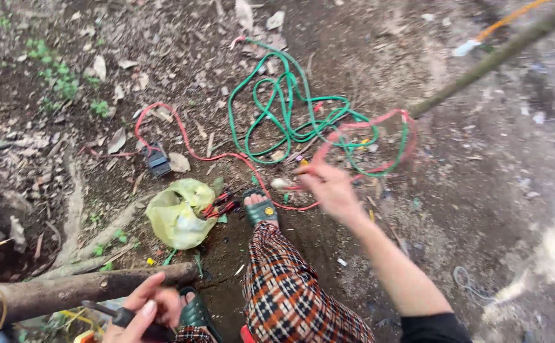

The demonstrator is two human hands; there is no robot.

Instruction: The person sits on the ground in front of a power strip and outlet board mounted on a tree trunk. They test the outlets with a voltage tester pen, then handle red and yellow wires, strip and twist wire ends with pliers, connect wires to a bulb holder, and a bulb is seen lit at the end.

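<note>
Out ahead of the bent knee, the right hand [331,187] is raised over the dirt with its fingers closed on a red wire [363,125]. The motion blur hides the exact grip. From the hand the wire rises in a wide blurred loop, and the rest of it trails left along the ground. It passes in front of a sandal [260,208] and bends round towards a small black box [157,161].

A green wire [284,101] lies in a loose tangle just beyond the hand. The red loop overlaps its right side, and I cannot tell whether the two are caught together.

By the look of it, the step in hand is gathering the red wire into loops. Drawing in more would call for keeping the loop clear of the green tangle and for letting the ground run slide free past the sandal.

Low at the left, the left hand [153,305] is wrapped round a dark-handled tool [115,313], close to a log [68,292]. A crumpled yellow bag [179,216] sits between the log and the sandal. A thin pole [500,57] slants across the upper right.
</note>
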